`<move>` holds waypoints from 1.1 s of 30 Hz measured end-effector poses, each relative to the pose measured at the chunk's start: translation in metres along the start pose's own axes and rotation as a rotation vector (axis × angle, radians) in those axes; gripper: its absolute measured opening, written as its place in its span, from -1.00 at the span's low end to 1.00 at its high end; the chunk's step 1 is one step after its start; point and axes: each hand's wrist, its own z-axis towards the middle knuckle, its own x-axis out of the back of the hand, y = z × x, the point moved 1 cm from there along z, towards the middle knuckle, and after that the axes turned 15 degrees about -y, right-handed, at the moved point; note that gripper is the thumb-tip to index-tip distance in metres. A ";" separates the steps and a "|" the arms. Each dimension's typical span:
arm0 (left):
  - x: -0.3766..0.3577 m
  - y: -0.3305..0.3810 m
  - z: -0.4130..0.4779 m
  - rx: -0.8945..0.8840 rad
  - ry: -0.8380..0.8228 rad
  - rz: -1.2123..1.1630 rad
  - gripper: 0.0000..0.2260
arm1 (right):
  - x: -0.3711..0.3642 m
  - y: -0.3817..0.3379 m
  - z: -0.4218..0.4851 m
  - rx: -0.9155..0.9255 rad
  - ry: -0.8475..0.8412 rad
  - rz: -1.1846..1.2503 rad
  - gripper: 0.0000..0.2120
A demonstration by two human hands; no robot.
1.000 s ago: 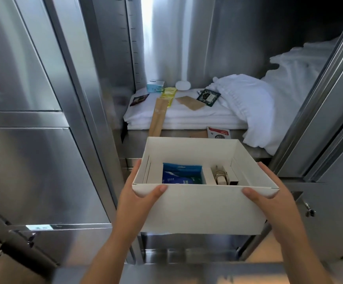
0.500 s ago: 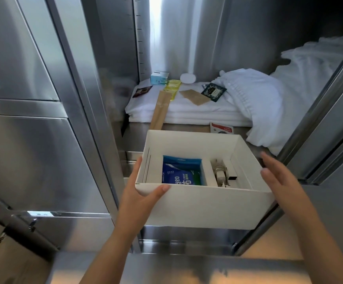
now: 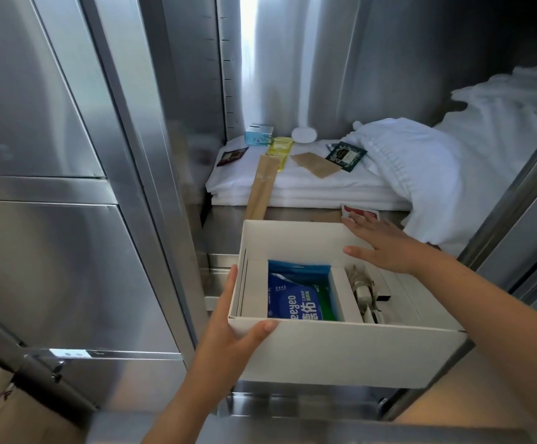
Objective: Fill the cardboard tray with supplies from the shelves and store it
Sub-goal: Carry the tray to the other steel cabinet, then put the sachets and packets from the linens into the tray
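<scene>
Right hand [image 3: 386, 245] now off tray [image 3: 341, 354], left fingers [image 3: 260, 328] gripping.

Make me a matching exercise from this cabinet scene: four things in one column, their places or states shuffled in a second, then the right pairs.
1. blue wipes pack
2. long brown sachet
3. left hand
4. right hand

A. open, reaching over the tray's far edge
B. gripping the cardboard tray at its near left corner
C. lying inside the tray
D. hanging over the front of the folded white towels

Pairs: 1-C, 2-D, 3-B, 4-A
</scene>
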 end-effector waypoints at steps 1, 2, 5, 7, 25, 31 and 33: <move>0.006 0.000 -0.001 0.003 -0.036 0.000 -0.38 | -0.002 0.001 0.000 -0.002 0.007 -0.003 -0.28; 0.012 0.001 0.000 -0.002 -0.066 0.004 -0.44 | -0.005 0.001 0.000 -0.003 0.012 -0.005 -0.29; 0.031 0.010 0.015 -0.032 -0.099 0.055 -0.55 | -0.011 0.002 -0.002 -0.019 0.029 -0.029 -0.29; 0.038 0.022 0.038 -0.027 -0.124 0.135 -0.54 | -0.011 0.001 -0.003 -0.030 0.025 -0.046 -0.26; 0.054 0.021 0.175 0.098 -0.242 0.772 -0.71 | -0.009 0.018 0.002 0.124 0.034 -0.113 -0.17; 0.054 0.024 0.180 0.123 -0.217 0.721 -0.72 | 0.001 0.023 0.013 0.231 -0.009 -0.122 -0.12; 0.055 0.023 0.180 0.122 -0.214 0.726 -0.72 | 0.005 0.024 0.016 0.272 -0.029 -0.118 -0.13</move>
